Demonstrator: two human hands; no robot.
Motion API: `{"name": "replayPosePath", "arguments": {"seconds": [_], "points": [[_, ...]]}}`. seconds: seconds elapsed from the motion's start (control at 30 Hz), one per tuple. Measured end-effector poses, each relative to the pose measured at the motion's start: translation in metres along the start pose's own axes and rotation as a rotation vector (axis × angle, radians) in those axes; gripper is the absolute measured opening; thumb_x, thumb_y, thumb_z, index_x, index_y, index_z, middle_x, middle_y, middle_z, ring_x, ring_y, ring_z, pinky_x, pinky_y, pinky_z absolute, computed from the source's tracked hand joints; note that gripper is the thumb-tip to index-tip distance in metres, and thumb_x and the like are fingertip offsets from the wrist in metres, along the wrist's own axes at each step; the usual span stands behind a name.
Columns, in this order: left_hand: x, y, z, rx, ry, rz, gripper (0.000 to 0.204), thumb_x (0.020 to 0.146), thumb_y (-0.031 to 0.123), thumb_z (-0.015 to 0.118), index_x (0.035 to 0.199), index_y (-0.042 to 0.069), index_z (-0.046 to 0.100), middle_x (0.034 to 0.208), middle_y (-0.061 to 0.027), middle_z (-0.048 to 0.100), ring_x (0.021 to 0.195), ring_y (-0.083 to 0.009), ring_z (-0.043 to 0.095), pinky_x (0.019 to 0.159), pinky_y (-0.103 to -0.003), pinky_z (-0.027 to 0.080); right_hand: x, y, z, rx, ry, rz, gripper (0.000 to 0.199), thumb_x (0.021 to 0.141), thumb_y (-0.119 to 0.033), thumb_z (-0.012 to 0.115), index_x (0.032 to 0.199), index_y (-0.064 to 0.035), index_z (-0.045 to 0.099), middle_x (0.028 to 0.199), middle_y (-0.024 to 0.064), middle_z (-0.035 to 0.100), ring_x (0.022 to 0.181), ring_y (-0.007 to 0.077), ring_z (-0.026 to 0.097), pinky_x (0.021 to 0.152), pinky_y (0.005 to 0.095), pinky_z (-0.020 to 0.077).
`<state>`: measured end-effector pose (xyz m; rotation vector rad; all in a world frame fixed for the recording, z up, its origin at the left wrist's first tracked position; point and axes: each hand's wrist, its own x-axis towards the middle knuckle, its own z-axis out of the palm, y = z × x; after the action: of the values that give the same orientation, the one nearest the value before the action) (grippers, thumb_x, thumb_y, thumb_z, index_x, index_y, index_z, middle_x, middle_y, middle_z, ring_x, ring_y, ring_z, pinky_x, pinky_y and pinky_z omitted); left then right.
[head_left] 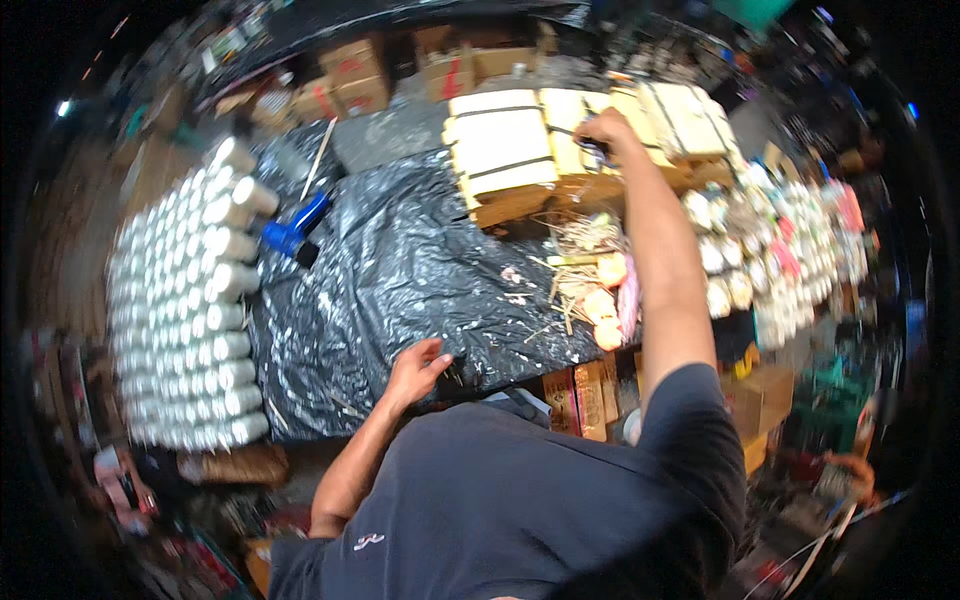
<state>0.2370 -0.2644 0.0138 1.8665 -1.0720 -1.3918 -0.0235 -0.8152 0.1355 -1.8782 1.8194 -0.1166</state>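
My right hand (608, 132) reaches far forward over stacked pale-yellow bundles (503, 135) bound with black straps. Its fingers are closed around something small and dark that I cannot make out. Near the front edge of a table covered in black plastic sheeting (385, 225), my left hand (416, 372) hovers with thumb and fingers slightly apart, holding nothing visible. A blue heat gun or hair dryer (290, 236) lies on the sheeting at the left. Thin sticks and straw-like pieces (575, 285) are scattered below the bundles, beside orange pieces (603, 305).
Rows of white cylinders (190, 320) are stacked high along the left side. More whitish wrapped rolls (740, 250) are piled at the right, some with pink parts. Cardboard boxes (355, 78) stand behind the table, and another box (765, 400) is at the lower right.
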Motion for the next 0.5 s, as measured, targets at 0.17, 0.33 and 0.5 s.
{"name": "replayPosePath", "arguments": {"seconds": [0.17, 0.33, 0.5], "points": [[0.009, 0.07, 0.01, 0.019, -0.074, 0.084, 0.056, 0.098, 0.028, 0.077, 0.141, -0.005, 0.061, 0.133, -0.0233, 0.07, 0.121, -0.0287, 0.069, 0.102, -0.04, 0.056, -0.007, 0.023, -0.017, 0.111, -0.02, -0.034, 0.047, 0.059, -0.032, 0.099, 0.077, 0.005, 0.075, 0.077, 0.0139, 0.075, 0.062, 0.0194, 0.069, 0.056, 0.0392, 0.055], [0.028, 0.117, 0.013, -0.361, -0.116, 0.214, 0.052, 0.097, 0.013, 0.079, 0.143, 0.0, 0.06, 0.125, -0.0057, 0.068, 0.115, -0.016, 0.064, 0.096, -0.032, 0.055, -0.116, 0.018, -0.016, 1.172, -0.11, -0.185, 0.03, 0.076, 0.0, 0.087, 0.1, 0.0001, 0.069, 0.086, 0.0094, 0.074, 0.07, 0.0182, 0.07, 0.06, 0.0308, 0.0567], [0.038, 0.164, 0.01, -1.026, -0.454, 0.108, 0.069, 0.106, 0.055, 0.057, 0.16, 0.015, 0.039, 0.145, -0.0103, 0.054, 0.128, -0.0253, 0.058, 0.099, -0.053, 0.059, -0.292, -0.018, 0.102, 1.054, -0.127, -0.283, 0.063, 0.068, -0.02, 0.098, 0.119, -0.0028, 0.064, 0.095, 0.0063, 0.074, 0.085, 0.0155, 0.07, 0.081, 0.0339, 0.0583]]}}
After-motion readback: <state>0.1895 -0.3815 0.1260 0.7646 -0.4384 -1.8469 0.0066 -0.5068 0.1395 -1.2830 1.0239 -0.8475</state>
